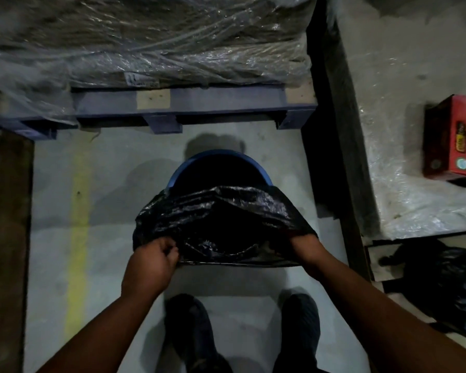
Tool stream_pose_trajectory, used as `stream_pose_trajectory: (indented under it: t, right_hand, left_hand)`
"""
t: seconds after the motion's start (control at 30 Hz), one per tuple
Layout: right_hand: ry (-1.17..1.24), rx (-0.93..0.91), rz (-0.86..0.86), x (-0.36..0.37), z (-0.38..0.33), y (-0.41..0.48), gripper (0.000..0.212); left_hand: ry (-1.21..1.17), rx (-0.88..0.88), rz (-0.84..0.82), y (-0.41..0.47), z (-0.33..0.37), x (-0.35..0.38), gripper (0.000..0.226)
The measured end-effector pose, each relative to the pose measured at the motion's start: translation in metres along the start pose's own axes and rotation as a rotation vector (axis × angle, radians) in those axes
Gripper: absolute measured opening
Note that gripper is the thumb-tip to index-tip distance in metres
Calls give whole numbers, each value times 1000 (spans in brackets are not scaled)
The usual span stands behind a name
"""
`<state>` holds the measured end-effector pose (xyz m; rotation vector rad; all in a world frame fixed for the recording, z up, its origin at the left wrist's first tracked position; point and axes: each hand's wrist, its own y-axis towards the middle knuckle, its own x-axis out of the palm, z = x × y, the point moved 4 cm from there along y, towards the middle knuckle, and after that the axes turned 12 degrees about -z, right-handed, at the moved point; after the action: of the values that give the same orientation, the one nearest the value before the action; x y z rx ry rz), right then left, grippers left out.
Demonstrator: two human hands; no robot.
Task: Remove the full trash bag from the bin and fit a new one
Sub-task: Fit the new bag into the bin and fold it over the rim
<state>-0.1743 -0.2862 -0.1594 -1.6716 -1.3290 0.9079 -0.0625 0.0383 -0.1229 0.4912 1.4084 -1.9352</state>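
A round blue bin point(197, 160) stands on the grey floor in front of my feet. A black trash bag point(221, 211) is spread over its near half, and the far rim is bare. My left hand point(154, 255) pinches the bag's near edge on the left side. My right hand point(303, 244) is tucked under the bag's right side, its fingers hidden by the plastic. A second black trash bag point(447, 286) lies on the floor at the right.
A blue pallet point(194, 109) loaded with plastic-wrapped goods point(145, 39) stands just behind the bin. A dark beam point(342, 146) runs along the right, with a plastic-covered surface and a red box point(453, 138) beyond it. A yellow floor line point(78, 238) runs on the left.
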Motion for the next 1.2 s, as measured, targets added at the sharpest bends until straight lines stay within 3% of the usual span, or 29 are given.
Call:
stream_pose_trajectory:
  t: [0.07, 0.17, 0.23, 0.37, 0.57, 0.77, 0.87, 0.9, 0.97, 1.0, 1.1, 1.2]
  right_hand:
    - [23, 70, 60, -6, 3, 9, 43]
    - [403, 2, 59, -3, -17, 18, 18]
    - [512, -17, 50, -1, -37, 27, 16]
    - [371, 50, -46, 1, -68, 40, 34]
    - [-209, 34, -132, -15, -96, 34, 20]
    - [-327, -202, -217, -16, -118, 16, 22]
    - [-50, -236, -187, -12, -116, 16, 17]
    - [11, -231, -84, -15, -116, 20, 11]
    - [49, -202, 79, -24, -118, 29, 21]
    - [112, -166, 51, -23, -121, 32, 26]
    - [505, -9, -267, -10, -131, 40, 29]
    - [831, -74, -349, -8, -151, 54, 30]
  left_hand:
    - [-83, -80, 38, 11, -5, 0, 20]
    - [-379, -228, 76, 29, -14, -6, 27]
    - [-641, -261, 122, 44, -25, -9, 25]
    - [-914, -255, 161, 68, -12, -36, 17]
    - [-827, -82, 51, 98, 5, -69, 27]
    - [-814, 15, 61, 115, 24, -79, 30]
    - [-762, 82, 52, 124, 32, -80, 18]
    - [-736, 92, 71, 128, 33, -81, 13]
    - [-750, 100, 110, 133, 39, -85, 8]
    - [-770, 106, 115, 136, 41, -86, 8]
    - [-790, 94, 130, 144, 50, -89, 17]
    - [-899, 36, 116, 153, 53, -90, 26]
